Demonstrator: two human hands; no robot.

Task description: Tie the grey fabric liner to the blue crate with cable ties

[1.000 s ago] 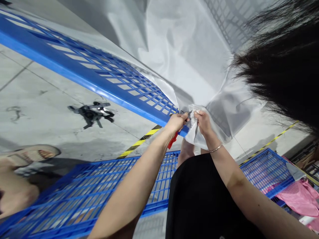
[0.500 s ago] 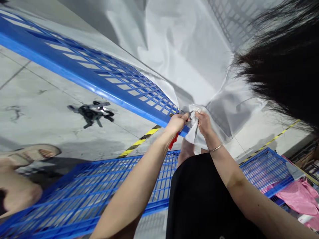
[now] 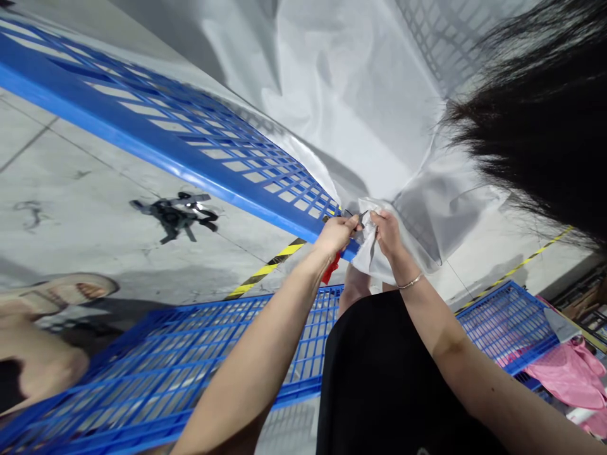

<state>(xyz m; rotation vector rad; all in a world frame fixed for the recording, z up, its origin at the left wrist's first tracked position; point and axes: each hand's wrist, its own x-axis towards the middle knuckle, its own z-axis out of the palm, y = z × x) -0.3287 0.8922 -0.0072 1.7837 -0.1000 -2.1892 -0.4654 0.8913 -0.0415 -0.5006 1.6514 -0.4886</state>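
Observation:
A large white fabric sheet [image 3: 351, 133] lines the blue lattice-sided crate [image 3: 142, 148] and gathers at its near corner. My right hand [image 3: 389, 234], fingers closed, pinches a bunched edge of this sheet. Close beside it, my left hand [image 3: 336, 235] is closed at the crate corner, touching the sheet. A small, thin dark thing [image 3: 363, 218] sticks out past its fingertips, too small to name. Just below my left wrist shows a red thing [image 3: 331, 270], partly hidden by the arm.
Another blue lattice crate [image 3: 199, 354] lies below my arms. Black-and-grey gear [image 3: 176, 213] rests on the concrete floor, near yellow-black tape [image 3: 265, 270]. Another person's foot [image 3: 71, 292] is at left, and dark hair [image 3: 545, 120] fills the upper right. Pink cloth [image 3: 573, 373] hangs at right.
My hands stay almost in place at the crate corner, with the same sheet edge pinched on the right. The other person's leg at lower left has shifted slightly.

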